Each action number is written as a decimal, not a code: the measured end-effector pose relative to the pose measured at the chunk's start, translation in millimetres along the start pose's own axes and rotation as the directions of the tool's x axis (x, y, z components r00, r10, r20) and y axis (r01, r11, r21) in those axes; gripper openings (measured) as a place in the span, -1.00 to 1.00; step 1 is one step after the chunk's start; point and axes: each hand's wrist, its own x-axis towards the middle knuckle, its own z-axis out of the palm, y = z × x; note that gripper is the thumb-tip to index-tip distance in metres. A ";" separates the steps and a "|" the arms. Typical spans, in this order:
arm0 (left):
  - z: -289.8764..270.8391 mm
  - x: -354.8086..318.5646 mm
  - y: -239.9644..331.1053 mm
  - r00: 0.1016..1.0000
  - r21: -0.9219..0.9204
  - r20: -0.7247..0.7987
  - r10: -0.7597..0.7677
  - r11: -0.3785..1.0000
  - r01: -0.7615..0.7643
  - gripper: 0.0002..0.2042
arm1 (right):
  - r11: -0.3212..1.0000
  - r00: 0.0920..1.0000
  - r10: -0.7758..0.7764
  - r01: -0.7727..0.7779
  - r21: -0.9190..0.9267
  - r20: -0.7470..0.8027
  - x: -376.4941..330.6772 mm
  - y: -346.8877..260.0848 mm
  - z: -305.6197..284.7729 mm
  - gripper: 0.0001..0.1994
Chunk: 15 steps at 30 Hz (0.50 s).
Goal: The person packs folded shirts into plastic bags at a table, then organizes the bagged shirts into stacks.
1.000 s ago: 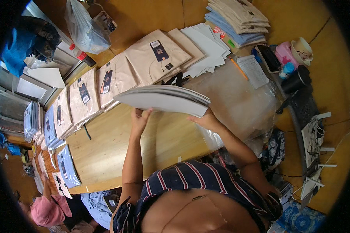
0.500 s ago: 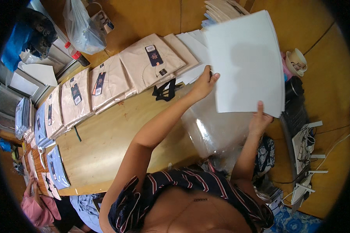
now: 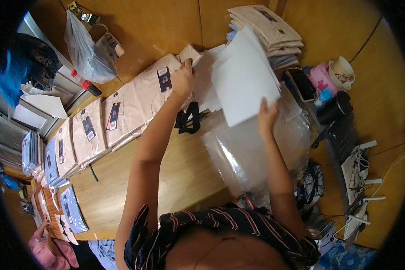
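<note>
My right hand (image 3: 267,118) grips the lower right edge of a stack of white paper sheets (image 3: 243,83), thumb on top. The stack is tilted and slightly fanned, above other white sheets (image 3: 206,74) on the table. My left hand (image 3: 183,80) is closed on the right end of a folded beige garment (image 3: 191,53) in a clear bag, whose corner stands raised behind my fingers. More bagged beige garments with dark tags, such as one garment (image 3: 129,101), lie overlapping in a row to the left.
Clear plastic bags (image 3: 238,148) lie on the table before me, beside a black strap (image 3: 189,118). Folded garments (image 3: 267,29) are stacked at the back right. A black tumbler (image 3: 335,108) and pink container (image 3: 320,76) stand right. A co-worker in pink (image 3: 51,249) is far left.
My left hand has let go of the paper and moved left onto the beige garment. My right hand has brought the sheets left and lower, and the stacked garments behind now show more.
</note>
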 end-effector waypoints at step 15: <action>98.4 -60.2 72.5 0.944 0.169 0.190 0.271 0.938 -0.304 -0.57 | 0.695 0.729 0.584 -0.677 0.243 0.358 11.2 26.7 92.4 -0.35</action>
